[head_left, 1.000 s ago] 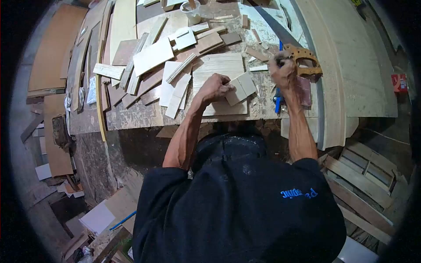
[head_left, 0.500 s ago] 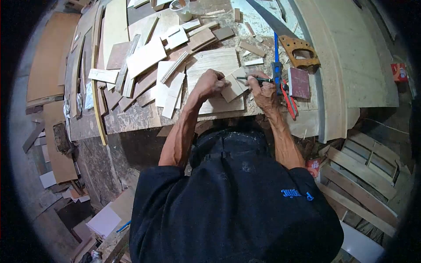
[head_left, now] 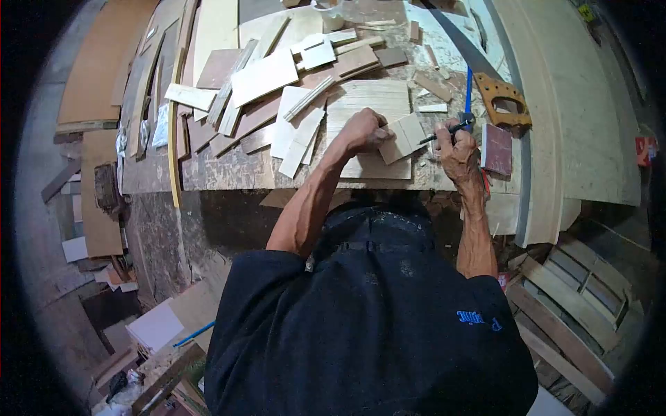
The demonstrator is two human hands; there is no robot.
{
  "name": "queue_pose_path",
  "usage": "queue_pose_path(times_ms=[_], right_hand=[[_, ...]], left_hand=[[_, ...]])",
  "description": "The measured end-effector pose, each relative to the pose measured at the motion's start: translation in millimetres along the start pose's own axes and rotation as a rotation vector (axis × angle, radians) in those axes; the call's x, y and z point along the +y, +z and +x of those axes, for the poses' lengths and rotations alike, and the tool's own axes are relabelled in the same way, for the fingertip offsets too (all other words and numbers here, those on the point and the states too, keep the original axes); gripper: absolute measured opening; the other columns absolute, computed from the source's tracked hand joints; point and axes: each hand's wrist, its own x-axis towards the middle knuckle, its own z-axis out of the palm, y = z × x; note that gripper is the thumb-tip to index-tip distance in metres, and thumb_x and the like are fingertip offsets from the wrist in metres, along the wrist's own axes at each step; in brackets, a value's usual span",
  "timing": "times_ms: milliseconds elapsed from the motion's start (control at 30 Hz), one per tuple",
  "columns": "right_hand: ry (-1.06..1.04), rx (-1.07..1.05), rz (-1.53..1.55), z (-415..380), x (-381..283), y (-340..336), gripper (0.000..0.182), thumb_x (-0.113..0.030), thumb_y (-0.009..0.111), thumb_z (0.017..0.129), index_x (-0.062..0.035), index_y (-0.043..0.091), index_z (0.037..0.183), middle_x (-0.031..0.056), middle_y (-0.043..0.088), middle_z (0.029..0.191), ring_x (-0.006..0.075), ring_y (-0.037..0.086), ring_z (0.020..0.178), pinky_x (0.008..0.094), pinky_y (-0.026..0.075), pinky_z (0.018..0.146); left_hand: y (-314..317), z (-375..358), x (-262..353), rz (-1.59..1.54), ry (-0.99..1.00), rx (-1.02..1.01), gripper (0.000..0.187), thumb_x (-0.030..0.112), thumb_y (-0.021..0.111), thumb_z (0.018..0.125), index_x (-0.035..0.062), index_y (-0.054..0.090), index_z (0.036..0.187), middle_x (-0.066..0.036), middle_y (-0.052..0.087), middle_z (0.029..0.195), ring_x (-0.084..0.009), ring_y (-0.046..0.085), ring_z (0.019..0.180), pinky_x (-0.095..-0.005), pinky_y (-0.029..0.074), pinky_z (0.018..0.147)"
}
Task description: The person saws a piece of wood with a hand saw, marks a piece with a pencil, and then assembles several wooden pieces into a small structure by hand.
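Note:
My left hand [head_left: 366, 130] is closed at the left edge of a small pale wooden piece [head_left: 405, 139], its fingertips pinching that edge. A thin line crosses this piece, which lies tilted over a larger pale board [head_left: 371, 93]. In my right hand [head_left: 458, 151] is a dark pen [head_left: 437, 135], its tip pointing left near the small piece's right edge. Just beyond that hand lies a blue tool with a long bar [head_left: 469, 90]. Red handles [head_left: 485, 182] show partly beneath my right wrist. A dark red block [head_left: 497, 149] sits right of the hand.
A handsaw with a wooden handle [head_left: 503, 102] lies at the back right. Several wooden offcuts [head_left: 263, 78] are heaped to the left. A plastic cup [head_left: 329, 8] stands at the back. A long curved panel [head_left: 544, 125] borders the right side.
My right hand has drawn the pen rightward, off the middle of the small wooden piece. My left hand stays at that piece. The whole view has shifted slightly.

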Motion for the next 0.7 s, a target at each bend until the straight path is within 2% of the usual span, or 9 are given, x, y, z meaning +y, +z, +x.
queue_pose_path(times_ms=[67, 200, 300, 333, 467, 500, 567, 633, 700], right_hand=[[-0.044, -0.008, 0.039, 6, 0, 2, 0.022, -0.017, 0.058, 0.091, 0.0034, 0.061, 0.084, 0.0104, 0.057, 0.063, 0.0174, 0.055, 0.058, 0.0348, 0.044, 0.056], [0.020, -0.076, 0.104, 14, -17, -2, 0.022, -0.018, 0.057, 0.092, 0.0017, 0.060, 0.083, 0.0072, 0.052, 0.062, 0.0157, 0.051, 0.059, 0.0339, 0.043, 0.056], [-0.005, -0.104, 0.028, 17, -13, -5, 0.022, -0.018, 0.057, 0.092, 0.0014, 0.059, 0.082, 0.0069, 0.051, 0.061, 0.0147, 0.050, 0.059, 0.0332, 0.042, 0.057], [-0.019, -0.110, 0.014, 21, -10, -5, 0.028, -0.024, 0.058, 0.093, 0.0014, 0.062, 0.081, 0.0026, 0.054, 0.063, 0.0110, 0.053, 0.058, 0.0287, 0.043, 0.055], [0.053, -0.142, 0.027, 22, -8, -1, 0.028, -0.024, 0.057, 0.093, -0.0003, 0.060, 0.079, 0.0007, 0.054, 0.063, 0.0106, 0.052, 0.059, 0.0288, 0.041, 0.054], [0.035, -0.149, 0.015, 22, -10, -2, 0.025, -0.023, 0.057, 0.093, -0.0006, 0.060, 0.080, 0.0011, 0.054, 0.062, 0.0113, 0.052, 0.059, 0.0296, 0.041, 0.054], [0.015, -0.166, -0.047, 22, -19, -6, 0.026, -0.024, 0.057, 0.092, 0.0012, 0.063, 0.087, 0.0135, 0.060, 0.066, 0.0210, 0.058, 0.062, 0.0368, 0.046, 0.060], [-0.052, -0.129, -0.013, 24, -14, -1, 0.027, -0.023, 0.057, 0.092, 0.0024, 0.064, 0.085, 0.0155, 0.062, 0.067, 0.0222, 0.060, 0.064, 0.0377, 0.046, 0.061], [0.022, -0.191, -0.045, 25, -17, -5, 0.027, -0.023, 0.058, 0.091, 0.0018, 0.063, 0.083, 0.0149, 0.060, 0.065, 0.0221, 0.059, 0.063, 0.0377, 0.045, 0.060]], left_hand=[[3, 0, -2, -0.055, -0.003, 0.015, 0.035, 0.032, 0.071, 0.081, -0.0024, 0.070, 0.087, -0.013, 0.065, 0.065, -0.0193, 0.058, 0.059, -0.0365, 0.047, 0.058], [-1, 0, 1, 0.036, -0.010, -0.005, 0.038, 0.035, 0.072, 0.079, -0.0016, 0.071, 0.087, -0.014, 0.067, 0.070, -0.0225, 0.062, 0.061, -0.0378, 0.050, 0.060], [2, 2, -4, -0.001, 0.021, 0.013, 0.040, 0.037, 0.072, 0.079, -0.0015, 0.071, 0.087, -0.014, 0.067, 0.071, -0.0224, 0.062, 0.061, -0.0379, 0.050, 0.062], [1, 0, -2, -0.016, 0.023, 0.002, 0.041, 0.038, 0.073, 0.078, -0.0019, 0.071, 0.089, -0.015, 0.067, 0.071, -0.0221, 0.061, 0.061, -0.0382, 0.050, 0.062], [-2, -2, 6, -0.028, -0.090, -0.027, 0.037, 0.034, 0.074, 0.079, -0.0014, 0.071, 0.088, -0.012, 0.068, 0.071, -0.0187, 0.060, 0.062, -0.0366, 0.048, 0.061], [-1, -1, 4, -0.029, -0.061, -0.019, 0.034, 0.031, 0.074, 0.080, -0.0021, 0.069, 0.085, -0.008, 0.065, 0.067, -0.0152, 0.057, 0.061, -0.0345, 0.046, 0.058], [-6, -9, 19, -0.047, -0.109, -0.030, 0.034, 0.030, 0.074, 0.080, -0.0027, 0.067, 0.082, -0.007, 0.061, 0.064, -0.0126, 0.053, 0.060, -0.0328, 0.045, 0.058], [-5, -9, 16, -0.073, -0.079, -0.037, 0.035, 0.031, 0.073, 0.080, -0.0029, 0.066, 0.079, -0.006, 0.058, 0.062, -0.0113, 0.050, 0.060, -0.0326, 0.044, 0.057], [-6, -9, 17, -0.066, -0.109, -0.055, 0.035, 0.031, 0.072, 0.081, -0.0028, 0.066, 0.079, -0.005, 0.059, 0.062, -0.0114, 0.050, 0.060, -0.0329, 0.044, 0.058]])
